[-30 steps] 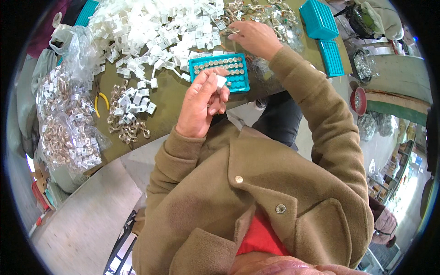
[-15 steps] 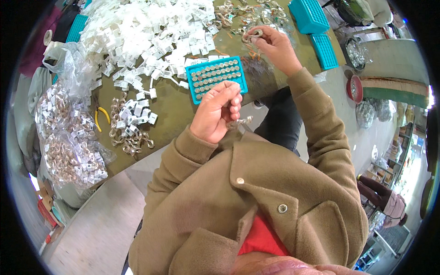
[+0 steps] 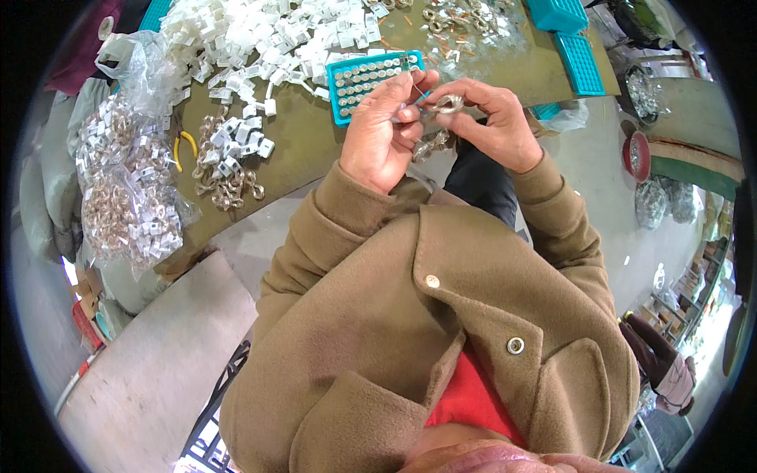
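Observation:
My right hand pinches a small clear, silvery coiled cord between thumb and fingers. Close beside it, my left hand is closed, its thumb and fingertips on a thin strand with a blue bit that spans toward the right hand. A second coiled cord hangs below the left fingers; how it is gripped is hidden. Just beyond the left hand lies a teal tray with rows of round silvery pieces, partly covered by that hand.
White plastic pieces are heaped at the back left. Yellow-handled pliers lie near white-tagged cords and a clear bag of coils. More coils lie at the back. A teal tray rests at the right edge.
My right hand has come back from the far coils, bringing a coiled cord up to my left hand. The blue bit now shows between them. The whole view has shifted slightly.

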